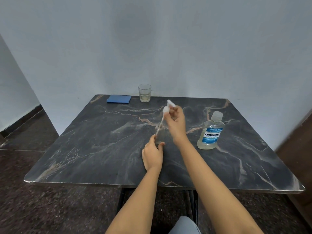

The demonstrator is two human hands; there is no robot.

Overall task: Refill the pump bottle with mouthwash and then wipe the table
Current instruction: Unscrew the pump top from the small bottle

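Observation:
A small clear pump bottle (160,134) stands upright near the middle of the dark marble table (94,149). My left hand (152,155) grips its lower body. My right hand (175,123) holds the white pump head (168,106) lifted above the bottle, tilted, with the dip tube still reaching down into the neck. To the right, the mouthwash bottle (210,133) stands upright with its clear cap on, holding a pale liquid in its lower part. A folded blue cloth (119,99) lies at the far left edge.
A drinking glass (144,93) with a little pale liquid stands at the far edge beside the cloth. A light wall runs behind the table. A dark wooden surface (297,149) borders the right side. My knee (184,225) shows below the near edge.

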